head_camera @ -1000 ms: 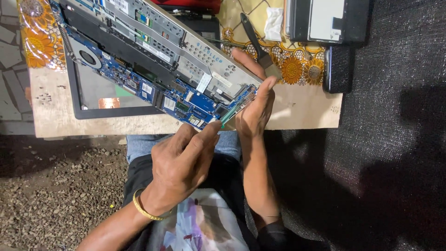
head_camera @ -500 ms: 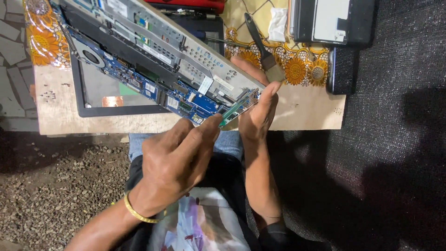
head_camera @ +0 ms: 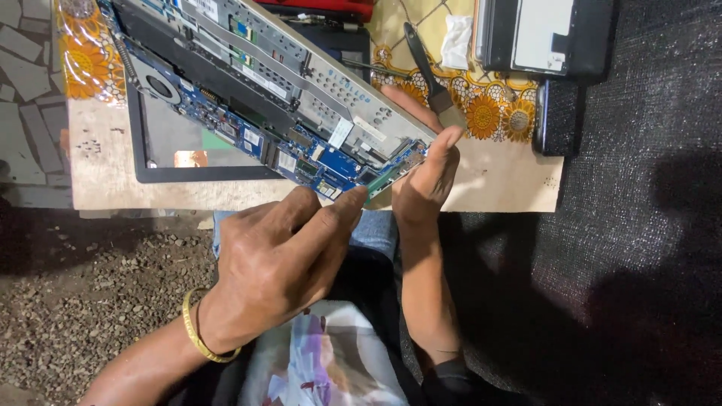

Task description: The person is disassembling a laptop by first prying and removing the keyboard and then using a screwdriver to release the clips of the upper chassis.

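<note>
The opened laptop [head_camera: 278,113] sits tilted on the bench [head_camera: 496,188], guts up. A small green module [head_camera: 387,178] sticks out at its near right corner. The left hand [head_camera: 282,263] pinches the module's near end with its fingertips, and the right hand [head_camera: 425,177] grips the corner right next to it, thumb on top.

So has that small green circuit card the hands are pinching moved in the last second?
Cannot tell. The small green circuit card lies at the same corner of the opened laptop's blue board, between the left hand and right hand; only the camera seems shifted.
</note>
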